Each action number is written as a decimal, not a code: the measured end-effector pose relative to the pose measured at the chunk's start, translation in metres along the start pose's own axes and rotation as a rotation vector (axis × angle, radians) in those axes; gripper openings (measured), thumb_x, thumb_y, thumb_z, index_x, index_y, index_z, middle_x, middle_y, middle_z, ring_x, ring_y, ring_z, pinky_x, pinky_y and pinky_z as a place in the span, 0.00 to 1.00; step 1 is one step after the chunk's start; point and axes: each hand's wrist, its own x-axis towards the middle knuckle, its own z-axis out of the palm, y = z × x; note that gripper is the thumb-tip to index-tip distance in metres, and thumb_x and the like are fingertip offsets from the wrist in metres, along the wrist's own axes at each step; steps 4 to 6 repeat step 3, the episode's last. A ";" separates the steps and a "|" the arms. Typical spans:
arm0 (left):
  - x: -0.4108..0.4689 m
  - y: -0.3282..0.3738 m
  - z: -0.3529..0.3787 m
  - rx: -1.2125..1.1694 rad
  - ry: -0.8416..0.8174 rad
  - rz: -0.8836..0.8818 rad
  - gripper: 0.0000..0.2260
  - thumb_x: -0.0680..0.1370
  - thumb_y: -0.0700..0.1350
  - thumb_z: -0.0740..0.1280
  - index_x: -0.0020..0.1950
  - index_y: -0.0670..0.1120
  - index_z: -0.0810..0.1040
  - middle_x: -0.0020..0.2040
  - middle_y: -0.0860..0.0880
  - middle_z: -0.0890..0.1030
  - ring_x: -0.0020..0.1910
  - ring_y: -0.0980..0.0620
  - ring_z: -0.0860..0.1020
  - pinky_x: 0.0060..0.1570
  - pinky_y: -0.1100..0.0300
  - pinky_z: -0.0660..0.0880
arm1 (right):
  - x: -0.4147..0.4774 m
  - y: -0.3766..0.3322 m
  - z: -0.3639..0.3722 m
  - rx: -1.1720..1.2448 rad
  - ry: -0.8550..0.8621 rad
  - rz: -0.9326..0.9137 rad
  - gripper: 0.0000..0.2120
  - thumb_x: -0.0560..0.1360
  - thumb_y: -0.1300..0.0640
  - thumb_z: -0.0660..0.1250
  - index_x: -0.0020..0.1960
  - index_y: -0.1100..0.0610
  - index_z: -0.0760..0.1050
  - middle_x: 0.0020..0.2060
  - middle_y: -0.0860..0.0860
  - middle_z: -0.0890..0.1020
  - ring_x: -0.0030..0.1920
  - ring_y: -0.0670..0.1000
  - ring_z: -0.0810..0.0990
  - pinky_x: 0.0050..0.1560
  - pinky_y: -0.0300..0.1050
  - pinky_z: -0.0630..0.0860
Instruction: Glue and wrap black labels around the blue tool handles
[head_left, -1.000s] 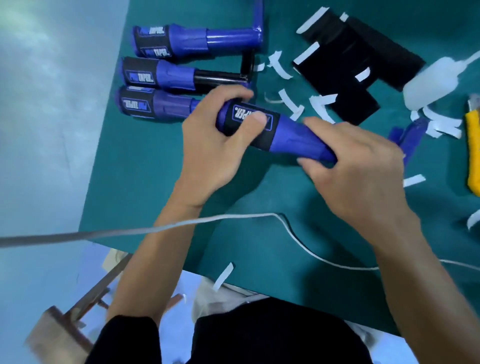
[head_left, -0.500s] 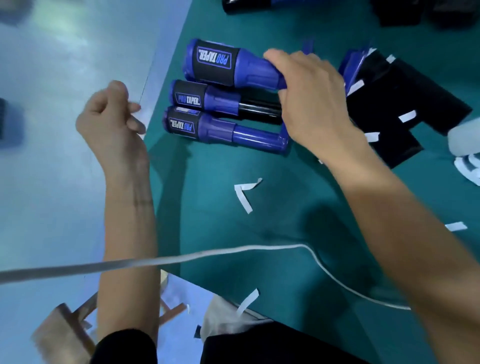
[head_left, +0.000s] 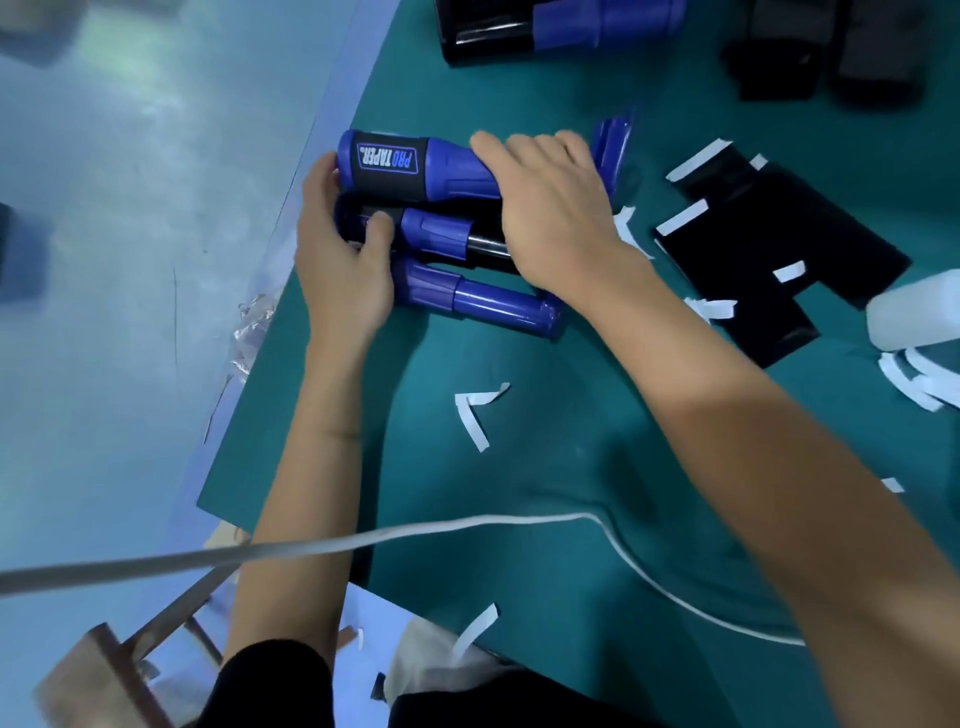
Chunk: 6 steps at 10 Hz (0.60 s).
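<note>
Green table (head_left: 519, 467); blue tool handles (head_left: 493, 306), black labels (head_left: 769, 249), white paper strips (head_left: 472, 415)

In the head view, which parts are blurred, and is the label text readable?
Head view: the floor and the black pieces at the top edge are blurred; the label on the top handle is sharp, reading PRO TAPER; the cable near the lens is soft.

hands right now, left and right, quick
left hand: grips the end of the middle handle.
right hand: laid over the top handle; grip cannot be told.
</note>
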 end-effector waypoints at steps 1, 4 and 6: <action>-0.010 0.002 0.005 0.084 0.070 0.019 0.24 0.78 0.46 0.66 0.75 0.55 0.71 0.68 0.66 0.73 0.69 0.58 0.74 0.65 0.46 0.76 | -0.012 -0.001 -0.015 0.130 -0.035 0.027 0.37 0.75 0.67 0.61 0.82 0.55 0.58 0.71 0.54 0.72 0.71 0.59 0.69 0.81 0.55 0.52; -0.065 -0.007 0.002 0.150 0.165 0.411 0.19 0.79 0.38 0.69 0.70 0.44 0.79 0.67 0.53 0.78 0.70 0.49 0.74 0.72 0.54 0.69 | -0.122 0.019 -0.096 0.559 0.208 0.186 0.30 0.77 0.60 0.69 0.78 0.47 0.69 0.71 0.43 0.76 0.71 0.45 0.73 0.74 0.34 0.61; -0.065 -0.007 0.002 0.150 0.165 0.411 0.19 0.79 0.38 0.69 0.70 0.44 0.79 0.67 0.53 0.78 0.70 0.49 0.74 0.72 0.54 0.69 | -0.122 0.019 -0.096 0.559 0.208 0.186 0.30 0.77 0.60 0.69 0.78 0.47 0.69 0.71 0.43 0.76 0.71 0.45 0.73 0.74 0.34 0.61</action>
